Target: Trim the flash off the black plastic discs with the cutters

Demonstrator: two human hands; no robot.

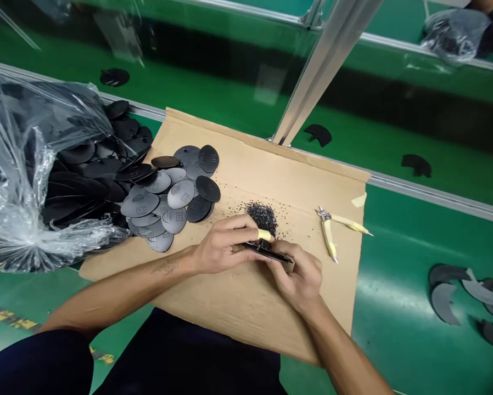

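Observation:
Above the cardboard sheet (238, 307), my left hand (225, 244) and my right hand (300, 271) both grip one black plastic disc (269, 252), seen nearly edge-on. Yellow tape wraps a finger of my left hand. Just beyond the disc lies a heap of small black plastic bits (263, 216), with stray bits scattered around it. To the left, a pile of black and grey oval discs (174, 200) with raised markings rests on the cardboard. A pair of yellow-handled nippers (332, 227) lies spread on the cardboard, right of my hands.
A clear plastic bag (44, 126) spilling black discs stands at the left. Curved dark pieces (448, 296) lie on the green table at the right. A metal post (324, 71) and rail (436, 192) run behind the cardboard. Another bag (456, 33) sits beyond, at the upper right.

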